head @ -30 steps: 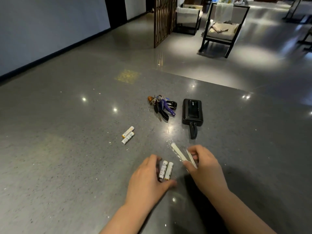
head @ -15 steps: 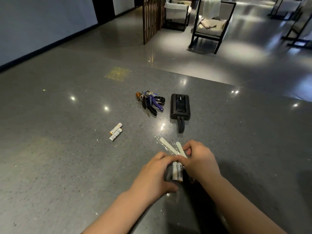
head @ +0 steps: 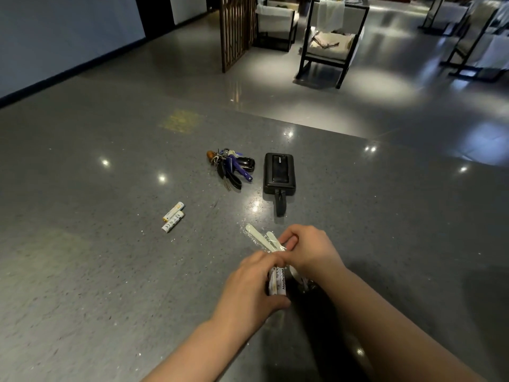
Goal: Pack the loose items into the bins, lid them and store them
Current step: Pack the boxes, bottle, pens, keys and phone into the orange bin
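Observation:
On the grey stone table, my left hand grips two white batteries held upright side by side. My right hand pinches pale flat strips in clear plastic wrap, touching my left hand's fingertips. Two more white batteries lie loose to the left. A bunch of keys with purple and black fobs rests farther back. Beside it on the right lies a black power bank with a short strap. No bin is in view.
The table's far edge runs diagonally behind the keys. Beyond it, on a glossy floor, stand a dark-framed chair with cushions and a wooden lattice screen.
My left hand has picked the two batteries up off the table. Both hands have come together, with the right hand bringing the wrapped strips against the batteries.

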The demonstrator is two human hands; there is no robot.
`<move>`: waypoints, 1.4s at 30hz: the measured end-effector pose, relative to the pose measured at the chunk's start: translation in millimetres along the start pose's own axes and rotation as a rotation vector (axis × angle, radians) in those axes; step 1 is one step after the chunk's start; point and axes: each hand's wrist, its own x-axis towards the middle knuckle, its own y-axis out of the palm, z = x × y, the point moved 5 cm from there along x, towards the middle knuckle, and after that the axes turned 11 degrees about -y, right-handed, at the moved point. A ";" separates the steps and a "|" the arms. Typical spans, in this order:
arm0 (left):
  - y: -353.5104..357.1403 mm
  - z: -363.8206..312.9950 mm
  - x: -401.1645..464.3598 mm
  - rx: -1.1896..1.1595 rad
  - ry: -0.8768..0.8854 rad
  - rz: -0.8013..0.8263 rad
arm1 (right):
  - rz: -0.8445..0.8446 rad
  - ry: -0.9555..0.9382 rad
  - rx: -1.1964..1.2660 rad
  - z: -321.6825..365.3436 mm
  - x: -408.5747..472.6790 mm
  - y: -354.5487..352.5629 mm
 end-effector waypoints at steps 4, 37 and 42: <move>1.0 -3.2 4.2 0.073 0.000 0.068 | -0.022 -0.046 0.043 3.3 6.9 -7.1; -5.6 -130.5 -21.6 -0.119 0.125 -0.111 | -0.459 0.090 -0.194 -30.1 -159.5 -146.0; 57.6 -236.5 -34.3 -0.156 0.271 0.026 | -0.614 0.176 -0.093 -68.0 -251.3 -215.3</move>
